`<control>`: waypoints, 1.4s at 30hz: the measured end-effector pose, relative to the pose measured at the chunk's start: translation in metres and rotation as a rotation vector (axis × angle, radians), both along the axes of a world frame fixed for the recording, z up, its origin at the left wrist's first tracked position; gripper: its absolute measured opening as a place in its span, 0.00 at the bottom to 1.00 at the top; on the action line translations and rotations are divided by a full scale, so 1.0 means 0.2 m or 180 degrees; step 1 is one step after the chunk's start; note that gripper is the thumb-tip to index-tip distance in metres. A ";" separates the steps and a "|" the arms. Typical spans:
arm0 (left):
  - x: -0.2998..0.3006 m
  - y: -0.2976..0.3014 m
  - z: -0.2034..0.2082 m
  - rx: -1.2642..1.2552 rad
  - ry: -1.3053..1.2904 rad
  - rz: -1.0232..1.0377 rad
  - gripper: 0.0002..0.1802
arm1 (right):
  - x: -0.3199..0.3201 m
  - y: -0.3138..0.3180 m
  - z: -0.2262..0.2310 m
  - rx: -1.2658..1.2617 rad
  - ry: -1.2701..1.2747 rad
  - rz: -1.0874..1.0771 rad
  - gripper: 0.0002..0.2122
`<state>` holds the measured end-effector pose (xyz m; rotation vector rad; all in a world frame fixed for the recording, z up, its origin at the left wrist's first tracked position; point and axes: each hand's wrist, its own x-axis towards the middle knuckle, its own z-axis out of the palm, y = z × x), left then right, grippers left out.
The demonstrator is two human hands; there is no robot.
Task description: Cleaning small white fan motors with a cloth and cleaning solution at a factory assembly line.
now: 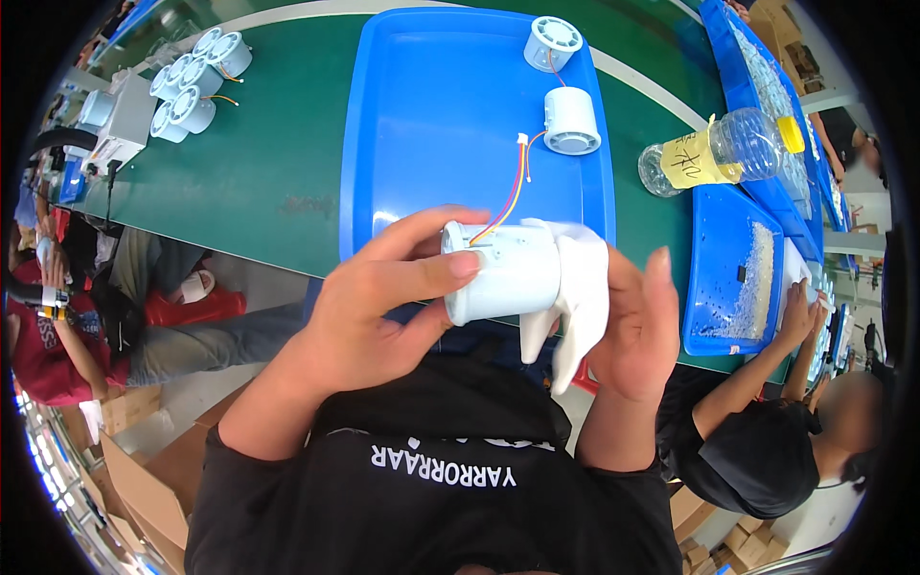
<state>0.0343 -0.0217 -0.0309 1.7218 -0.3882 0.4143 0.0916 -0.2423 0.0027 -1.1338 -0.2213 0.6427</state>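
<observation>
My left hand (388, 287) grips a pale blue-white cylindrical fan unit (508, 276) lying sideways over the near edge of the blue tray (383, 144). Red and yellow wires rise from its left end to a small white connector (522, 139). Against the unit's right end, my right hand (637, 331) holds a white cloth (580, 287), whose corners hang below. The right thumb points up, away from the cloth, and the cloth hides some of the fingers. Two similar units, one upright (554, 43) and one (572, 122) below it, sit at the tray's right side.
More fan units (196, 77) stand on the green table (278, 144) at far left, near a grey box-shaped device (125, 120). On the right are a yellow-capped plastic bottle (719, 149) and a blue bin (704, 278) of small pale parts. People sit at both sides.
</observation>
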 end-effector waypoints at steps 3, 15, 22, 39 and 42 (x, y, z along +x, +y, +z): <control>0.00 0.02 0.03 0.0204 -0.0006 0.0164 0.29 | -0.03 -0.03 -0.05 0.0015 -0.0114 0.0254 0.26; -0.04 0.02 0.19 -0.2123 0.2313 -0.0574 0.43 | -0.09 0.08 -0.13 -0.1543 -0.3578 -0.0840 0.14; -0.04 0.04 0.21 -0.1918 0.2219 -0.0687 0.45 | -0.13 0.03 -0.14 -0.1802 -0.3666 -0.0403 0.17; -0.03 -0.01 0.18 -0.1302 0.1740 -0.0573 0.40 | -0.14 0.04 -0.14 -0.1224 -0.2282 -0.0816 0.18; -0.02 0.00 0.21 -0.1640 0.2205 -0.0694 0.42 | -0.15 0.02 -0.16 -0.1464 -0.2929 -0.0839 0.18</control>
